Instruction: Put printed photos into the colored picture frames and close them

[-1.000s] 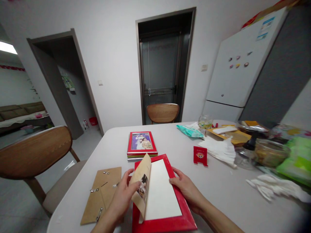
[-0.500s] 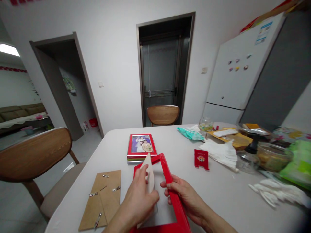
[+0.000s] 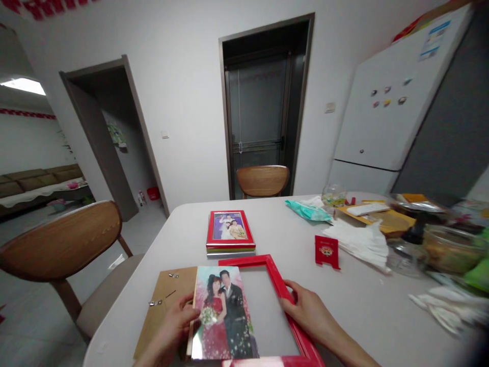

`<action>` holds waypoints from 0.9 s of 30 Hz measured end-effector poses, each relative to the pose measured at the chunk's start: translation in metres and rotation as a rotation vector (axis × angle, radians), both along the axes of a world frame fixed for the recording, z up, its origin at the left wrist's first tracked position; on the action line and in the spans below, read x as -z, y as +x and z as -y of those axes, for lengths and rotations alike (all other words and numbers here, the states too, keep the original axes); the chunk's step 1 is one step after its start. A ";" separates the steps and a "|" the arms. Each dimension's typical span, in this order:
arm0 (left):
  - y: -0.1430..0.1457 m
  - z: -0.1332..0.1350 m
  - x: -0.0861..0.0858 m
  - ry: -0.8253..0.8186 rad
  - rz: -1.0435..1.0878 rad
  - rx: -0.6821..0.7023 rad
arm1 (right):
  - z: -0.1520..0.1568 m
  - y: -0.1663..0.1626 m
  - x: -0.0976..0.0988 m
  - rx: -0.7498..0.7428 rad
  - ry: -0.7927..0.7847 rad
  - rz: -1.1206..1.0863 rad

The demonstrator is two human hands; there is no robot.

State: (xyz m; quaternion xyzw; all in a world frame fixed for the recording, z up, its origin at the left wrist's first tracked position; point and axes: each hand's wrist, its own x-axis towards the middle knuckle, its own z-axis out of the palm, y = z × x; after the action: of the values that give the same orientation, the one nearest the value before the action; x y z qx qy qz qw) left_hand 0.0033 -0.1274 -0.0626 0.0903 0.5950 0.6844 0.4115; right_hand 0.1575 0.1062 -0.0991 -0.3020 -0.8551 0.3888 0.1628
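Observation:
My left hand (image 3: 173, 326) grips the left edge of a colour photo (image 3: 223, 313) of two people in formal dress and holds it face up over the left half of a red picture frame (image 3: 280, 288). That frame lies flat on the white table (image 3: 355, 311), and the table shows through its opening. My right hand (image 3: 307, 311) is closed on the frame's right bar. A brown backing board (image 3: 162, 306) with metal clips lies under and to the left of the photo.
A stack of framed photos (image 3: 230, 232) lies further back at the table's middle. To the right are a small red card (image 3: 327, 251), white tissues (image 3: 362, 239), glass bowls (image 3: 446, 247) and bags. A wooden chair (image 3: 64, 244) stands at the left, another (image 3: 263, 179) at the far side.
My left hand has lifted the photo out of the frame and turned it face up. The white sheet seen in the frame earlier no longer shows. My right hand stays on the frame's right bar.

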 end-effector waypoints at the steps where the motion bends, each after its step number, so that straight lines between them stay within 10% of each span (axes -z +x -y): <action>1: 0.002 -0.004 0.005 0.014 0.011 -0.006 | 0.000 0.000 0.000 0.003 0.056 0.026; 10: 0.014 -0.024 0.025 0.103 -0.031 -0.019 | 0.019 -0.004 -0.005 0.003 0.370 -0.024; 19: 0.038 -0.033 -0.003 0.234 0.029 -0.097 | 0.057 -0.039 -0.018 -0.127 -0.800 -0.381; 27: 0.050 -0.042 -0.002 0.211 0.051 -0.089 | 0.067 -0.033 -0.039 -0.134 -0.992 -0.548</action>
State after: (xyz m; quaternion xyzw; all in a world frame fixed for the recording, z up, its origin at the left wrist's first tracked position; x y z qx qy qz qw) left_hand 0.0533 -0.0852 -0.0607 0.0892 0.5124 0.7628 0.3841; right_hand 0.1243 0.0392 -0.0599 -0.1756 -0.5138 0.8174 0.1923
